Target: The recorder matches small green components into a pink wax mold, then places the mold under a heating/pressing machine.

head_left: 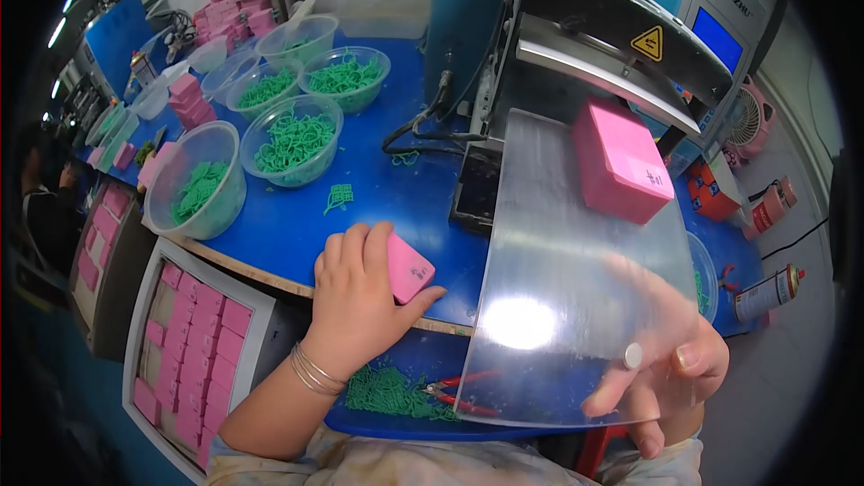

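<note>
My left hand is wrapped round a small pink block with dark marks on its end, just above the near edge of the blue table. My right hand grips the lower right edge of a clear curved plastic panel, near its round metal knob. Part of that hand shows through the plastic. A larger pink block is at the panel's upper right, below the machine's metal bar. Whether it rests on the panel or on something else, I cannot tell.
Clear bowls of green latticed pieces stand on the blue table. A white-rimmed box of pink blocks is at the lower left. Red-handled cutters lie by green pieces. A spray can is at the right.
</note>
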{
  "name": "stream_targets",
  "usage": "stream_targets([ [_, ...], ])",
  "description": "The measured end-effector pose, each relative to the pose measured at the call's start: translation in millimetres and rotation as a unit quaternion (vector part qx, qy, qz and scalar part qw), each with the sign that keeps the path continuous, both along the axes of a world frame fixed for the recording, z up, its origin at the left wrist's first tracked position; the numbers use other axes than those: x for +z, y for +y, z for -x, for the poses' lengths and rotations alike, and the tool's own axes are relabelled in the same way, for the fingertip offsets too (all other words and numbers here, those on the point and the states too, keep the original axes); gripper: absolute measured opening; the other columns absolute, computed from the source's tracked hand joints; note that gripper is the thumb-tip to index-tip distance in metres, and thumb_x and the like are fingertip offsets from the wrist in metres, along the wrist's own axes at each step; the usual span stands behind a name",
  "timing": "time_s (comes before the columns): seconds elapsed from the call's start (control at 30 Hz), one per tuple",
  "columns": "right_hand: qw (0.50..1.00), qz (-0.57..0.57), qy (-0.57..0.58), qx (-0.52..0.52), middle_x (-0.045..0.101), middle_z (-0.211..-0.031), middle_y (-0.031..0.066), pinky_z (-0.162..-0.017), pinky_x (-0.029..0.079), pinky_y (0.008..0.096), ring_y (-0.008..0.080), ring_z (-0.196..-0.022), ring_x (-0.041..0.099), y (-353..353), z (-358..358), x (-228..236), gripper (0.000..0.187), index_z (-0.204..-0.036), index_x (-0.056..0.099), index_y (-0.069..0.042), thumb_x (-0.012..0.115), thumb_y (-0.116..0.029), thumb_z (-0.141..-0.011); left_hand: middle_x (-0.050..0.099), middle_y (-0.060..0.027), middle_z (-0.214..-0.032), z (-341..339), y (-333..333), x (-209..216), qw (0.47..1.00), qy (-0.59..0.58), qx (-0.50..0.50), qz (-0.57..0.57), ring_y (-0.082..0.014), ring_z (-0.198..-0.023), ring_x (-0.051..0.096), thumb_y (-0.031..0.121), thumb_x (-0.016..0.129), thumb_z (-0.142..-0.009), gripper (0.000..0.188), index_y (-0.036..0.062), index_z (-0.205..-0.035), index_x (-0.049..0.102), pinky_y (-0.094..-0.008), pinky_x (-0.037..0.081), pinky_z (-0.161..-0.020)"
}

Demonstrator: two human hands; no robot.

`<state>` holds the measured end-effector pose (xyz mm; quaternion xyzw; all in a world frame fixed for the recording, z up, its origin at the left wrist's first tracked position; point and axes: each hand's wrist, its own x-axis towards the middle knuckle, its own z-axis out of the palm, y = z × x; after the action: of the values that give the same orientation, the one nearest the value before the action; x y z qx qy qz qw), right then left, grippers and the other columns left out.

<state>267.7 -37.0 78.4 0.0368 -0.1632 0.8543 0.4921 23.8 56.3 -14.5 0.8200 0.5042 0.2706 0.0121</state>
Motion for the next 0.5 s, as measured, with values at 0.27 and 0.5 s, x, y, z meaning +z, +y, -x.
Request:
stream_targets([
  [0.27, 0.999, -0.019, -0.034, -0.031, 0.033, -0.116, 0.0487, -0.064, 0.054, 0.0403, 0.0431, -0.076, 0.062, 27, -8, -7, 0.072, -0.138, -0.013, -0.004, 0.032, -0.004, -0.082, 0.047, -0.0184, -0.107, -2, 0, -1, 1.0, 0.001, 0.009, 0.006, -0.033, -0.096, 0.044, 0.033, 0.075, -0.061, 0.077, -0.003, -0.12, 0.041, -0.0411, 0.036, -0.084],
  [0.5, 0.892, 0.168, -0.238, -0.345, 0.047, -0.114, 0.0362, -0.062, 0.056, 0.0356, 0.036, -0.078, 0.064, 41, 19, 29, 0.047, -0.133, 0.02, 0.009, 0.029, -0.013, -0.093, 0.046, -0.02, -0.108, -6, 1, -2, 1.0, -0.008, -0.007, 0.007, -0.0344, -0.098, 0.043, 0.032, 0.075, -0.062, 0.078, -0.0043, -0.122, 0.039, -0.0425, 0.035, -0.085],
])
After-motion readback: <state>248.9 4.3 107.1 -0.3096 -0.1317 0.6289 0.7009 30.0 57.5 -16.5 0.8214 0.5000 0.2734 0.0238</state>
